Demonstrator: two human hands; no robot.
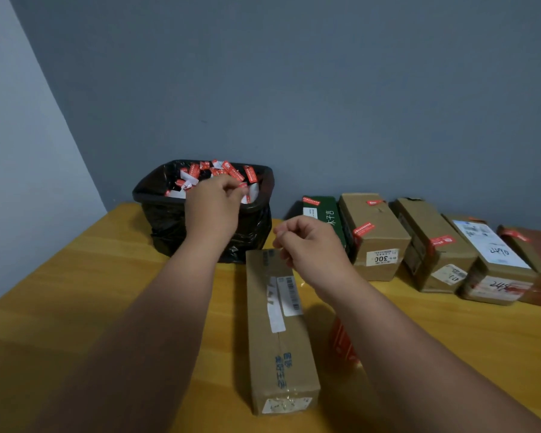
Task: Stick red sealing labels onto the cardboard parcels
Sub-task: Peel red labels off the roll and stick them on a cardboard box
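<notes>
Long unlabelled parcel (280, 332) lies nearest on the counter (91, 276); left hand (213, 204) pinches something at the bin (200, 207) of red labels (231, 173), right hand (306, 245) curled, grip contents unclear; next: press label onto parcel.

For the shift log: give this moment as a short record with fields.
surface: wooden table
bin: black-lined, holds red and white label scraps
left hand: over the bin, fingers curled; hold unclear
right hand: above the long box, fingers curled; nothing visible in them
long box: no red label on visible faces
row at right: green box and brown boxes, red labels on them
</notes>
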